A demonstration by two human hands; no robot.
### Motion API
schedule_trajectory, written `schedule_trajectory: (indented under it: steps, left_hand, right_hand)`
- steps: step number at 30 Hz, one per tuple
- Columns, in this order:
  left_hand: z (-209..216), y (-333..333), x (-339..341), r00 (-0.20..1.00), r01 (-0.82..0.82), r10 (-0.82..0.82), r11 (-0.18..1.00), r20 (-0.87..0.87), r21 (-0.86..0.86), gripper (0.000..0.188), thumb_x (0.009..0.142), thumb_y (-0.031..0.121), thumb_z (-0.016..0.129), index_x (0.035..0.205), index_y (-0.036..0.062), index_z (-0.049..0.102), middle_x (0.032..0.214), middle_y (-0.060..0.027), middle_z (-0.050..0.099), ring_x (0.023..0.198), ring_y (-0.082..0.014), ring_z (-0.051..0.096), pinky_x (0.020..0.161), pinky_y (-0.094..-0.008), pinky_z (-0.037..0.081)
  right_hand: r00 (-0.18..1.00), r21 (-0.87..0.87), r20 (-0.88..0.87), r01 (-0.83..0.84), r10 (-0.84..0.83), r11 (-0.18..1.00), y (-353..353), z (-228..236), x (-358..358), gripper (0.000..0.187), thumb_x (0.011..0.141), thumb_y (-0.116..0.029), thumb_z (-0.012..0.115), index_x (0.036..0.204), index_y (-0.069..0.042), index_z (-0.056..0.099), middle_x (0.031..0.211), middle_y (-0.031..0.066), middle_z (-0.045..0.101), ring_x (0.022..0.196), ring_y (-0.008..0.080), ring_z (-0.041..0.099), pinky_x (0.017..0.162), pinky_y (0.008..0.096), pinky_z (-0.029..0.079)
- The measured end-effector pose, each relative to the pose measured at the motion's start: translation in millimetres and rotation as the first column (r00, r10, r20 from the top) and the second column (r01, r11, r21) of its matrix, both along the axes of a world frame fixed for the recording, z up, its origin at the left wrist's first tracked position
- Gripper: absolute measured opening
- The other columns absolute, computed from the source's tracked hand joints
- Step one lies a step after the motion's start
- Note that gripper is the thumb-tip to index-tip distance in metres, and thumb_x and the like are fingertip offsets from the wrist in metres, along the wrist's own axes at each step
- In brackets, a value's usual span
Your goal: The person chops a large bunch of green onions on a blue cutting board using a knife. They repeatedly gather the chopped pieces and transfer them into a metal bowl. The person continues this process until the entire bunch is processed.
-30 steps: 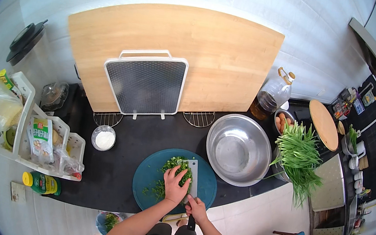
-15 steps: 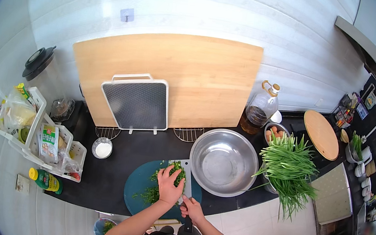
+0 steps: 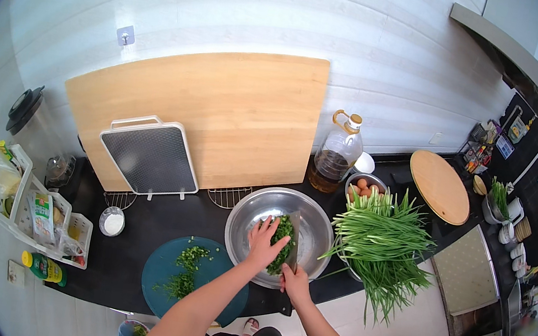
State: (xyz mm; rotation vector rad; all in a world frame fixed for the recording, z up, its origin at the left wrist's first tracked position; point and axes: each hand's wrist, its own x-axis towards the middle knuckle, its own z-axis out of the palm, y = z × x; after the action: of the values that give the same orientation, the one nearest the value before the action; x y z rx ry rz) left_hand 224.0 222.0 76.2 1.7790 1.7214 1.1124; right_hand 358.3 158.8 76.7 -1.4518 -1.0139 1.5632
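My right hand [image 3: 295, 284] grips the dark handle of a cleaver [image 3: 296, 229], its broad blade held over a large steel bowl [image 3: 322, 232]. Chopped chives [image 3: 279, 259] are heaped on the blade. Against them rests my left hand [image 3: 263, 245], fingers spread and stretched out. Whether any chives lie in the bowl under the blade is hidden. To the left, a round teal cutting board [image 3: 157, 269] carries leftover chopped chives [image 3: 181, 285] in loose patches. My left forearm passes over the board's right part.
Right of the bowl, a big bunch of long chives [image 3: 382, 234] overhangs the counter edge. Behind it stand eggs in a bowl [image 3: 364, 186] and an oil jug [image 3: 337, 156]. A small bowl of white powder [image 3: 113, 223] and white baskets [image 3: 20, 224] are on the left.
Both hands have moved right from the cutting board to over the steel bowl, carrying chopped chives on the cleaver. The view has shifted to the right. Less chopped chives lie on the board.
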Motion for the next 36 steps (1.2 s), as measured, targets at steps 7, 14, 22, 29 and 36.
schedule_trajectory:
  steps: [7,14,22,29,36]
  left_hand:
    - [-45,14,-29,0.993,0.109,-0.098,0.975,0.067,-0.195,0.039,0.093,0.028,0.047,0.127,0.0095,0.052,0.129,-0.0162,0.050,0.117,-0.0319,0.048,0.098,-0.0481,0.034]
    - [-27,13,-24,0.982,0.153,-0.163,0.982,0.092,0.115,0.015,0.077,-0.001,0.063,0.090,0.0040,0.068,0.088,-0.0145,0.066,0.078,-0.0301,0.064,0.069,-0.0358,0.050]
    - [10,-3,2,0.976,0.215,-0.213,0.953,-0.030,0.211,0.009,0.064,0.010,0.072,0.067,0.0141,0.064,0.075,-0.0031,0.058,0.088,-0.0230,0.053,0.084,-0.0396,0.034]
    - [11,-22,15,0.951,0.276,-0.251,0.952,-0.182,0.129,0.010,0.062,0.015,0.072,0.066,0.0129,0.063,0.078,-0.0025,0.057,0.089,-0.0240,0.051,0.084,-0.0400,0.033]
    - [-9,-22,14,0.962,0.163,-0.126,0.977,-0.244,0.136,0.009,0.061,0.010,0.066,0.062,0.0098,0.057,0.073,-0.0064,0.055,0.083,-0.0269,0.053,0.076,-0.0401,0.038]
  right_hand:
    - [0.829,0.239,0.556,-0.081,-0.068,0.968,21,-15,30,0.021,0.088,-0.020,0.058,0.083,0.001,0.055,0.066,0.0103,0.060,0.058,0.0200,0.058,0.056,0.0355,0.047]
    - [0.998,-0.054,-0.034,-0.045,0.044,0.997,26,9,40,0.014,0.090,-0.016,0.056,0.082,-0.007,0.050,0.063,0.0013,0.052,0.049,0.0086,0.046,0.044,0.0244,0.040]
    - [0.987,-0.106,-0.159,-0.011,-0.006,0.994,26,13,42,0.013,0.091,-0.017,0.056,0.085,-0.008,0.050,0.065,0.0007,0.052,0.050,0.0082,0.045,0.044,0.0237,0.039]
    - [0.987,-0.040,-0.161,0.002,-0.008,0.999,23,11,40,0.011,0.091,-0.015,0.055,0.086,-0.007,0.050,0.065,0.0007,0.053,0.050,0.0079,0.046,0.044,0.0236,0.040]
    - [0.984,-0.041,-0.175,0.006,-0.013,0.999,18,7,41,0.010,0.091,-0.013,0.055,0.085,-0.005,0.050,0.065,0.0016,0.053,0.050,0.0084,0.046,0.044,0.0247,0.041]
